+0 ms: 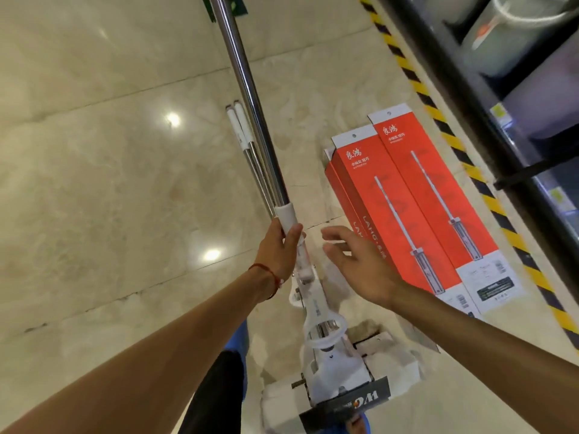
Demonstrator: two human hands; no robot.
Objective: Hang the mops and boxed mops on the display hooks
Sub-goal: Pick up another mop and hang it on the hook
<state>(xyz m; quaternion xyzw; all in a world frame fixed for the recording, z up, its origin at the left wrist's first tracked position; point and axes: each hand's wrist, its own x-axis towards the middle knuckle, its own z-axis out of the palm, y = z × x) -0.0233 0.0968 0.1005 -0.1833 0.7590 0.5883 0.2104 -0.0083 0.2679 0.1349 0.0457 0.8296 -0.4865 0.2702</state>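
Early stage, nothing visibly hung. Left grip (279, 249) is curled round the white collar of one mop (250, 89), pole tilted. Right grip (360, 264) is spread and empty, just beside it. Other mop poles (242, 130) and red boxed mops (416, 189) lie on the floor (94, 151). Hooks not in view.

I see a glossy marble floor (94, 183). Red boxed mops (423, 198) lie flat on it beside yellow-black hazard tape (445, 126), with two loose mops (247, 142) lying nearby.

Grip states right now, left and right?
Left grip: closed around the mop, at its white collar.
Right grip: open, fingers spread, holding nothing.
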